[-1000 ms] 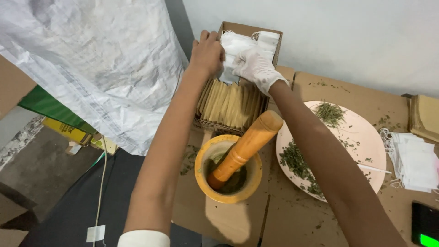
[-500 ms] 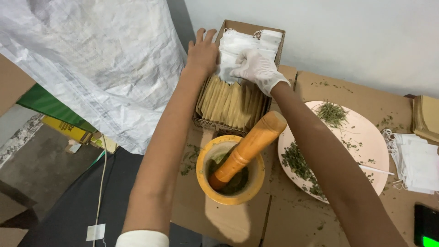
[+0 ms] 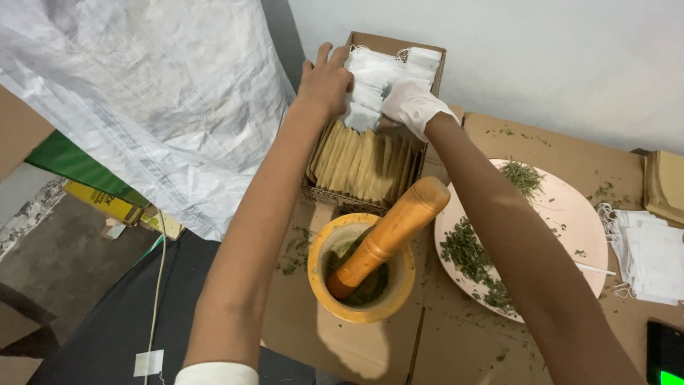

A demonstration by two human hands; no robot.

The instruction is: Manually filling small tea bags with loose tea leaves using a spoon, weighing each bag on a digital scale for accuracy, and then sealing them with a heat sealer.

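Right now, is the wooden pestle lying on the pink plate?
No, the wooden pestle stands tilted inside the yellow mortar, beside the pink plate and not on it.

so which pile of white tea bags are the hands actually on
The white tea bags in the cardboard box at the back: left hand and gloved right hand both rest on them. The other white stack lies untouched beside the pink plate.
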